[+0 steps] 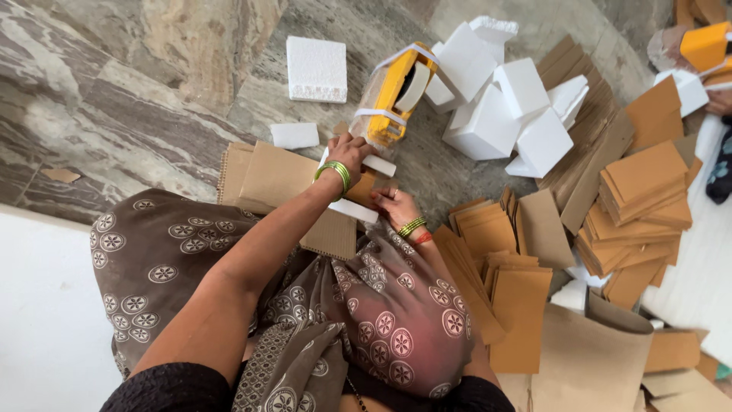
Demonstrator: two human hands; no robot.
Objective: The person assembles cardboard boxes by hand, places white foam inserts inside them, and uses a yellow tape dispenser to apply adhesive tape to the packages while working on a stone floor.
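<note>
Yellow boxed item (393, 95) stands on the stone floor (152, 99) just past our knees, white foam blocks at its ends. We judge we're mid-packing; next, steadying it. Our left hand (349, 152) closes on its near end; our right hand (393, 202) pinches a foam strip (352, 210).

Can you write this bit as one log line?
left hand: on yellow item | right hand: on cardboard | foam blocks: beside
</note>
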